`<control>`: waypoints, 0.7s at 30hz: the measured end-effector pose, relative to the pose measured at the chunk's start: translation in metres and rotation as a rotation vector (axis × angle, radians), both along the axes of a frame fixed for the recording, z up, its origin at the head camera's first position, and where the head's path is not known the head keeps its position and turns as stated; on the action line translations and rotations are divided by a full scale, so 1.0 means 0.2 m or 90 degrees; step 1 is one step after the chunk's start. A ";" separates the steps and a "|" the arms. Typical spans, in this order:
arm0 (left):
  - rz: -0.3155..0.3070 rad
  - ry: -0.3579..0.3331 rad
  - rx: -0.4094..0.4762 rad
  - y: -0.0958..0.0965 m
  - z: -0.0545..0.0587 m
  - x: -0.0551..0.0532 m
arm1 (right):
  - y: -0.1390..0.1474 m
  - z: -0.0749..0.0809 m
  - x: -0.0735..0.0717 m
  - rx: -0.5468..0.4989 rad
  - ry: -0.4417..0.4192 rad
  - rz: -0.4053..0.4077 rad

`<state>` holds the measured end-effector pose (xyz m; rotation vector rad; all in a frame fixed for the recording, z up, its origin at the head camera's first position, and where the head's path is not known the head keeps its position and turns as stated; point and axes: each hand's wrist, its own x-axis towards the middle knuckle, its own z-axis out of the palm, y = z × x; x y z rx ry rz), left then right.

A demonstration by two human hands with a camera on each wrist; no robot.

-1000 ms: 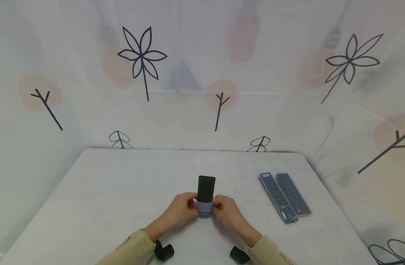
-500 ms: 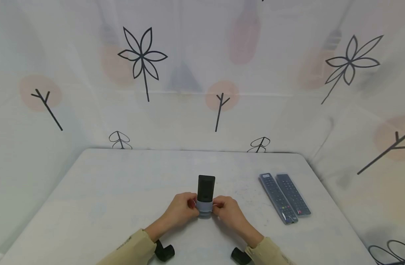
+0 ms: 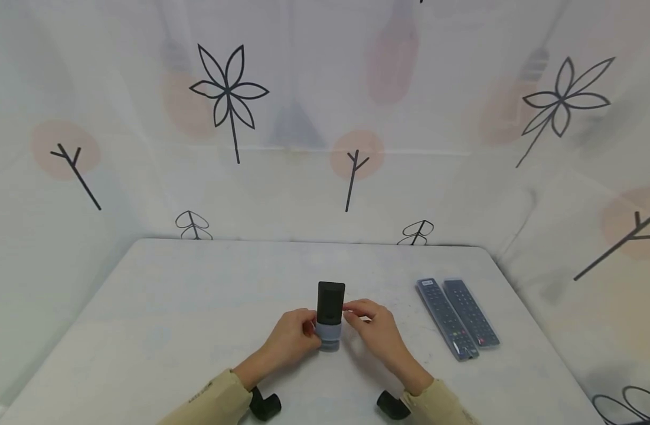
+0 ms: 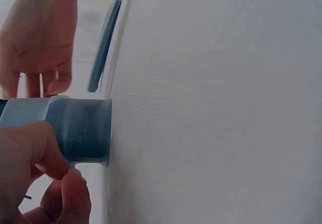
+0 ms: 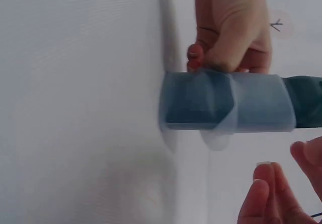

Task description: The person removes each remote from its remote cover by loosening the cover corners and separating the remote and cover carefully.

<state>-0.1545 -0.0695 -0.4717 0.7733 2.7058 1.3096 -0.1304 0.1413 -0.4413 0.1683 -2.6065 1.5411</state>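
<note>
A dark, flat-sided device [image 3: 330, 302] stands upright on the white table. A translucent sleeve [image 5: 264, 103] wraps its lower part, looking doubled over in a paler band. My left hand [image 3: 290, 337] holds the sleeve at its left side, and thumb and finger pinch a small pale tab along the edge in the left wrist view. On the other side, my right hand [image 3: 379, 332] hovers near the dark upper part with fingers loosely extended. In the right wrist view, its fingertips [image 5: 259, 183] are apart from the sleeve. No buttons show on the device's visible face.
Two remote controls [image 3: 448, 319] in clear covers lie side by side on the right of the table [image 3: 197, 295]. Behind it hangs a pale cloth [image 3: 303, 189] with plant drawings. Black rounded pieces [image 3: 392, 405] sit by both cuffs.
My right hand has let go of the sleeve's right side and moved up and slightly right, its fingers loosening. The left hand and the device stay in place.
</note>
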 end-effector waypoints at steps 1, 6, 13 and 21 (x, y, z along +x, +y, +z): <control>0.001 -0.003 -0.001 0.00 0.00 0.00 | 0.00 0.02 0.00 -0.020 0.000 0.000; 0.001 -0.017 -0.002 0.00 0.01 0.00 | 0.02 0.09 0.02 -0.106 0.034 0.023; -0.002 -0.013 -0.007 0.00 0.01 0.00 | 0.01 0.15 0.03 -0.186 0.123 0.062; 0.001 -0.023 -0.016 0.00 0.02 0.00 | -0.03 0.19 0.05 -0.207 0.193 0.065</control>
